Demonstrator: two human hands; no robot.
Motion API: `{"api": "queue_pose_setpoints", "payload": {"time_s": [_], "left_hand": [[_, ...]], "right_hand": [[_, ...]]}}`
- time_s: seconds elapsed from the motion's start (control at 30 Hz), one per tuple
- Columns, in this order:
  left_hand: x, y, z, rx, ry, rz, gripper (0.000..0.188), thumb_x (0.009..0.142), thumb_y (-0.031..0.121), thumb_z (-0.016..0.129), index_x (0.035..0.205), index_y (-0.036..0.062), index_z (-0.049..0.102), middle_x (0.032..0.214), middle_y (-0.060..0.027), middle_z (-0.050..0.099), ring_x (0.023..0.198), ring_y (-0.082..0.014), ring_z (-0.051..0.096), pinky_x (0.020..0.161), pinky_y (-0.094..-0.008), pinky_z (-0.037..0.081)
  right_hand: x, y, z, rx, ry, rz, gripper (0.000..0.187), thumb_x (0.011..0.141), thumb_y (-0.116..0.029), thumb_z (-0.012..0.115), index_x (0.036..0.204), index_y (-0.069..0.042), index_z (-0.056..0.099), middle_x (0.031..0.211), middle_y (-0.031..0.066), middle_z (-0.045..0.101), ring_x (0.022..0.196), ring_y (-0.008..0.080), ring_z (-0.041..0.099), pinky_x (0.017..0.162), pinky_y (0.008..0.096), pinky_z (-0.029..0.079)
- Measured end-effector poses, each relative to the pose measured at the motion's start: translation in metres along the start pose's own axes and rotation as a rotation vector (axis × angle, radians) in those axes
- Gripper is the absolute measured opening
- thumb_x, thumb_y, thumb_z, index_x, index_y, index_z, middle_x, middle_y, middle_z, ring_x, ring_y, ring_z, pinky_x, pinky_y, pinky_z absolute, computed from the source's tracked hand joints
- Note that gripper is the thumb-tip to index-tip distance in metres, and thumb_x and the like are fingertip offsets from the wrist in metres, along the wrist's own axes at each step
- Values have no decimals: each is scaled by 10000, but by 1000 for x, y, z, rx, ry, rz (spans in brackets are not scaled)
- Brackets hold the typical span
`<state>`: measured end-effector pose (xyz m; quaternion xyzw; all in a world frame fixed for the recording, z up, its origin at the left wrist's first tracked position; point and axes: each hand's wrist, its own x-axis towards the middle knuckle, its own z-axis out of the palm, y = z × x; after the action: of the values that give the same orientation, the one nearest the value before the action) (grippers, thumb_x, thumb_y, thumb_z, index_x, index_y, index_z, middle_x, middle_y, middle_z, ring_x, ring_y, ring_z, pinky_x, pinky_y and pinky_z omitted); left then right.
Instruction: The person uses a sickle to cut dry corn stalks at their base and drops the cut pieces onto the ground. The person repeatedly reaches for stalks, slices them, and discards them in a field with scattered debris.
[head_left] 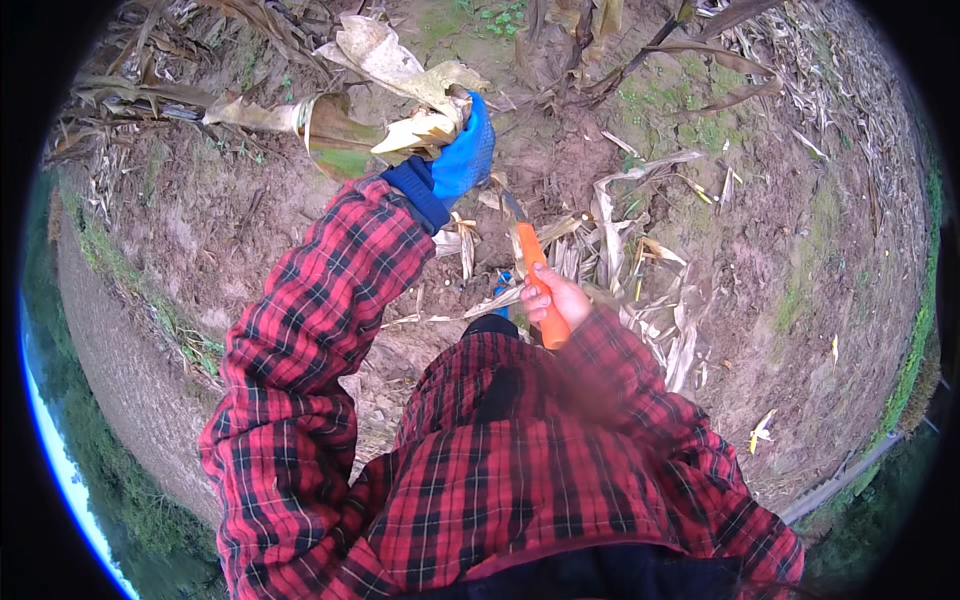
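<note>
My left hand [466, 150], in a blue glove, is closed at the base of a bunch of dry corn leaves [405, 75]. The pale, curled leaves spread up and to the left of it, and the glove hides what lies inside its grip. Closer to my body, my bare right hand [557, 300] is wrapped round the orange handle [530, 245] of a knife. Its dark, narrow blade [513, 207] points up toward the left glove and is apart from it. The blade's tip is hard to make out.
Torn dry husks and leaves [680, 325] litter the brown soil [780, 330] just right of my hands. Standing dry corn stalks [580, 60] are at the far side. Part of a blue shoe [503, 290] shows below the knife.
</note>
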<state>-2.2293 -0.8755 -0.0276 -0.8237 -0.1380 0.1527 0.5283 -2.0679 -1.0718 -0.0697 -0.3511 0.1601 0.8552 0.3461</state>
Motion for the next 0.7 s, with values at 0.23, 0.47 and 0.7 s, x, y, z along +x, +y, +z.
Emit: {"api": "queue_pose_setpoints", "payload": {"time_s": [0.23,0.47,0.7], "left_hand": [[-11,-9,-4,-199,-76,-49,173,746,165,522,612,69,574,575,-80,482,622,-263,498,727,-451,355],[2,-18,-3,-111,-151,-36,218,802,181,484,599,104,499,578,-56,455,593,-225,464,683,-391,359],[-40,8,20,-1640,-382,-916,329,868,281,467,575,140,416,563,-28,426,553,-188,466,542,-318,384]], "right_hand": [[-5,-3,-7,-60,28,10,226,895,-310,493,840,-97,440,672,3,415,485,61,381,447,233,343],[68,-22,42,-40,75,43,284,898,-290,461,714,-86,390,611,5,384,465,97,370,461,271,339],[14,-20,-19,-134,-9,135,222,886,-302,498,822,-102,426,646,-12,423,457,42,364,426,204,311]]}}
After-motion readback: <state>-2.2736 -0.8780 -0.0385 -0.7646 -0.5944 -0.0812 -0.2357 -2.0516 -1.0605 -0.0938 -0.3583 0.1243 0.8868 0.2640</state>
